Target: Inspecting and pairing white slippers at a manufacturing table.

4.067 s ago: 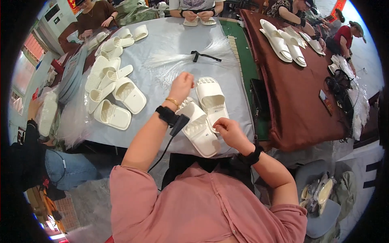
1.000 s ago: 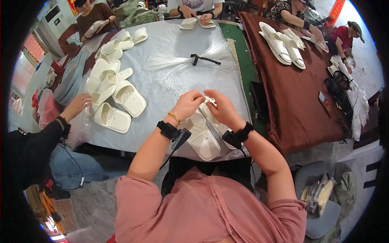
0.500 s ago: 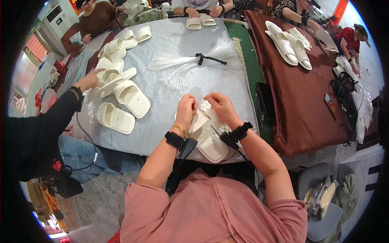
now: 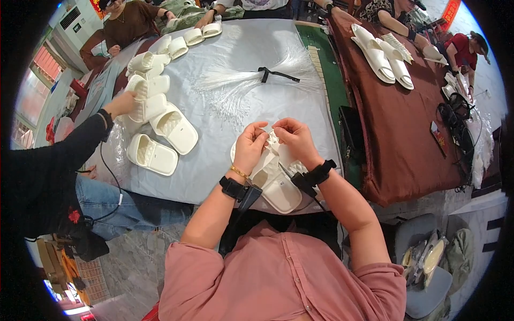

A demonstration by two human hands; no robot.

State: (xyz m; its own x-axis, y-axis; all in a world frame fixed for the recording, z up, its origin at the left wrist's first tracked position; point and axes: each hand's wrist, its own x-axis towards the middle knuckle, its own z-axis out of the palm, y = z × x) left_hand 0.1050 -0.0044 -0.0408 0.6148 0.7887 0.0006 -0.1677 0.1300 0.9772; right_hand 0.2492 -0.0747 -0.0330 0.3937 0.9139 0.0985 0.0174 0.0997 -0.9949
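Note:
Both my hands are raised close together over a pair of cream-white slippers (image 4: 282,193) at the table's near edge. My left hand (image 4: 250,145) is curled, thumb and forefinger drawn toward each other. Just right of it, my right hand (image 4: 295,140) pinches with its fingertips. Whatever lies between the fingers is too thin or small to make out. The slippers' far ends are partly covered by my hands and wrists. Beyond them lies a bundle of clear plastic strands (image 4: 230,80), bound at the middle by a black strap (image 4: 264,75).
Several cream slippers (image 4: 175,128) line the grey-covered table's left side, where a co-worker's hand (image 4: 124,103) grips one. Another person's hand (image 4: 205,19) is by the far slippers (image 4: 194,36). On the brown-covered table at right lie more white slippers (image 4: 375,56).
My fingers have loosened and shifted slightly over the slippers. Across the table, the far pair went from the middle to the left row. The left co-worker's held slipper has turned.

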